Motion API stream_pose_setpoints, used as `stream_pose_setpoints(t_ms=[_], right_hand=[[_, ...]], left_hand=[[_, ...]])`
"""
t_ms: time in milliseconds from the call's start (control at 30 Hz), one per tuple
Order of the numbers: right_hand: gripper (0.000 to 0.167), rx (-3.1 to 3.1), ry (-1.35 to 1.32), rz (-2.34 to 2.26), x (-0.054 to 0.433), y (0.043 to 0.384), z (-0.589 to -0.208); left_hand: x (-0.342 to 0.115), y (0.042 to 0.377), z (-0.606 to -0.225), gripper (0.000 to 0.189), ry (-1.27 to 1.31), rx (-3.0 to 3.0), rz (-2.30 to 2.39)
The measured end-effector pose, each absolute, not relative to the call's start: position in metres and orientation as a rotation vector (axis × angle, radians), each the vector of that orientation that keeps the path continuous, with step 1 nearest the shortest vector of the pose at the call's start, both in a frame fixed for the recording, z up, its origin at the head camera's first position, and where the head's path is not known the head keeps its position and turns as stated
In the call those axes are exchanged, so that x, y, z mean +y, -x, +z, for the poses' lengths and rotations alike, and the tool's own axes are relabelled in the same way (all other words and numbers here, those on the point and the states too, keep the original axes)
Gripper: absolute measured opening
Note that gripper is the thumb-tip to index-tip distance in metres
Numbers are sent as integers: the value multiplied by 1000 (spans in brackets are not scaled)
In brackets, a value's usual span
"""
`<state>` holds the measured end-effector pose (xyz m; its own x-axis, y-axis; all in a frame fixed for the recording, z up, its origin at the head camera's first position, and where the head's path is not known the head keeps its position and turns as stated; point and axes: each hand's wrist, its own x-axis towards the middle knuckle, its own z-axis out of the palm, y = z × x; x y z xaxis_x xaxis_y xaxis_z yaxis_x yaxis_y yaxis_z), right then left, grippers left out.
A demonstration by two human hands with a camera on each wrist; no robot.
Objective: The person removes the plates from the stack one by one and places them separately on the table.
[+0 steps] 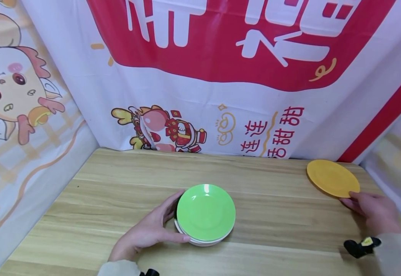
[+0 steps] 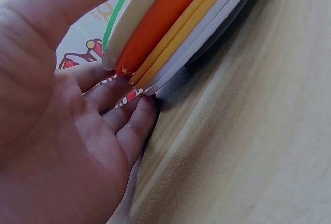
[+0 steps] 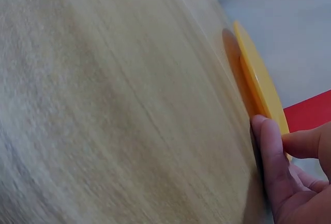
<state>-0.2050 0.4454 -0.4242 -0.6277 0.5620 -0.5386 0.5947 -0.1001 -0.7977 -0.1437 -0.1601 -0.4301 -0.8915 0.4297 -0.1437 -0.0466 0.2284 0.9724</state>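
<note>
Near the front middle of the table stands a stack of plates (image 2: 155,32), a green plate (image 1: 206,212) on top. In the left wrist view, cream, orange, yellow and white rims show below the green one. My left hand (image 1: 153,228) holds the stack's left side, thumb at the near rim and fingers round the far side. At the far right, my right hand (image 1: 376,209) pinches the near right edge of a yellow plate (image 1: 333,178) between thumb and fingers. That plate is tilted in the right wrist view (image 3: 261,79), close above or touching the table; I cannot tell which.
The wooden table (image 1: 272,230) runs back to a white and red printed cloth (image 1: 221,96) hanging behind it. Another printed cloth (image 1: 24,115) hangs along the left side, and a pale cloth (image 1: 396,165) bounds the right.
</note>
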Motion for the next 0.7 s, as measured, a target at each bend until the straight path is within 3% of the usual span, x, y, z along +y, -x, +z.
stream_pose_setpoints(t_ms=[167,700], right_hand=[[62,2161,-1343,-1789,444,207,-424],[66,2151,-1357,-1745,446,209,-423]], left_hand=[[-160,144,-431,118,-347,2132,1696],[-160,145,-431,118,-363,2148,1690]])
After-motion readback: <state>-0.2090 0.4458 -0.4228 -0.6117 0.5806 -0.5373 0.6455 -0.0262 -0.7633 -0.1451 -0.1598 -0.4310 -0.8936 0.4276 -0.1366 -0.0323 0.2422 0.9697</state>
